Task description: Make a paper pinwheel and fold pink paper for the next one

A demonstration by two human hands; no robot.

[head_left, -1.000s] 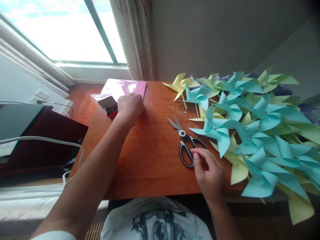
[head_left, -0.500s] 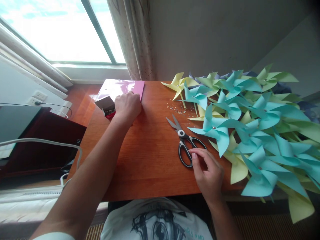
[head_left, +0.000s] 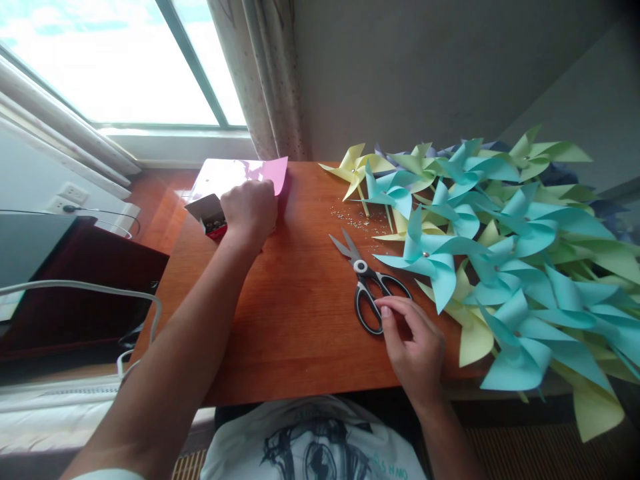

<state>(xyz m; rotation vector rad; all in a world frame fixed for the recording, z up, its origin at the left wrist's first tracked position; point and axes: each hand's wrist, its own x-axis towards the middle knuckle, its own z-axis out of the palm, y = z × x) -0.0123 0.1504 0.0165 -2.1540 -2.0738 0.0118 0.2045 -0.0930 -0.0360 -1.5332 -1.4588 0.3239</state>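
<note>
Black-handled steel scissors [head_left: 367, 287] lie flat on the reddish-brown wooden table [head_left: 300, 333], blades slightly parted and pointing away from me, handle loops nearest my body. My right hand [head_left: 415, 350] rests just behind those loops, fingers loosely curled and partly open, the thumb tip touching the near loop; it grips nothing. I judge the placement keeps the tool within ready reach of that hand. Immediately right of the scissors, a large heap of folded turquoise and pale yellow-green paper pinwheels [head_left: 500, 267] covers the table's right side and overhangs its edge, each vane set pinned at the centre; the nearest turquoise pinwheel lies just beside the handles. Beyond the blades, a scatter of tiny silver bits [head_left: 355, 219] lies on the bare wood, too small to identify. Farther off, at the far left corner, my left hand [head_left: 250, 210] is stretched out, knuckles up and fingers curled down onto the near edge of a pink paper sheet [head_left: 240, 175]; whether it pinches the sheet I cannot tell. Touching that hand on the left sits a small open cardboard box [head_left: 209, 215] with dark small contents.
</note>
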